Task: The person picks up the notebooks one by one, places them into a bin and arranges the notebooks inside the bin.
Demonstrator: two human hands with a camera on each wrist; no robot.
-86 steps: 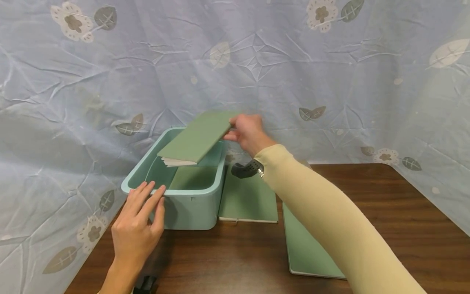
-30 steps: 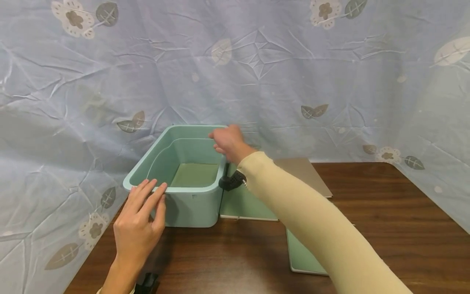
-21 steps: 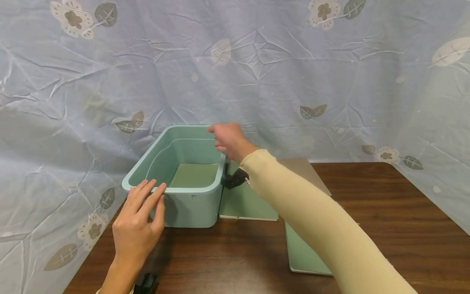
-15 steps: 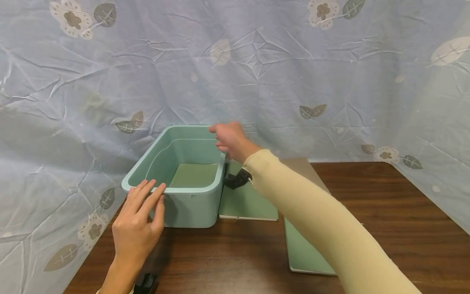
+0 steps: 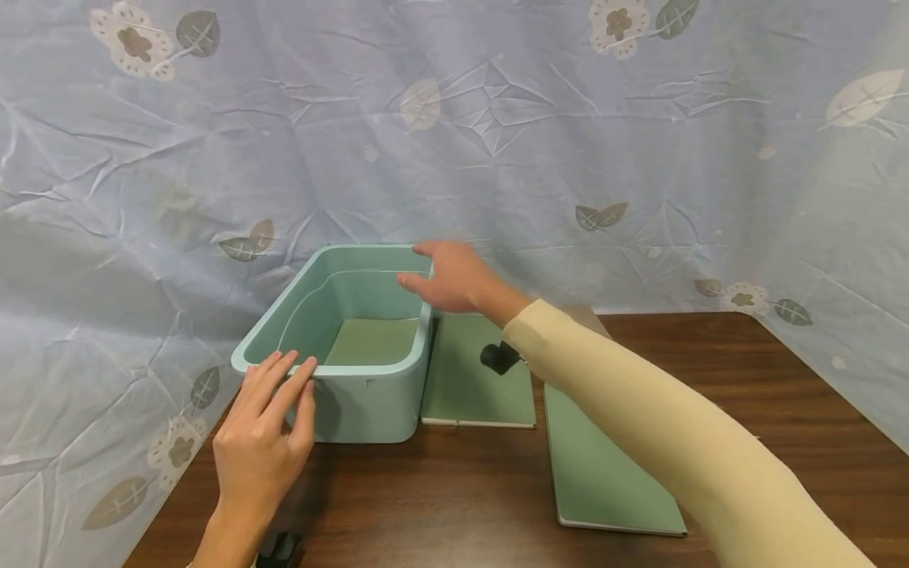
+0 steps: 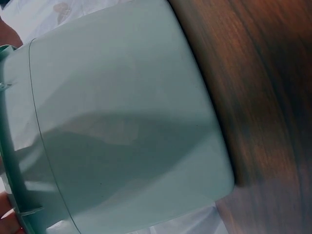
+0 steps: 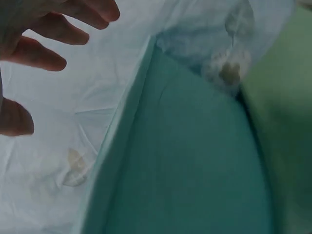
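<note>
Steady the bin (image 5: 369, 410); clear the rim (image 5: 365, 370) with the right grip (image 5: 458, 278).
Rest the left grip (image 5: 259, 446) lightly on the near side, straight-fingered, grasping nothing. Raise the right grip, released and spread at the far right corner, before moving sideways. Release low and flat, square to the bin. Count one bin; one green notebook (image 5: 375, 341) flat inside (cannot tell if more below); on the desk (image 5: 454, 489), a second green notebook (image 5: 461, 386) just beside the bin, a third green notebook (image 5: 604, 481) farther right and one tan book (image 5: 588, 317), mostly hidden.
</note>
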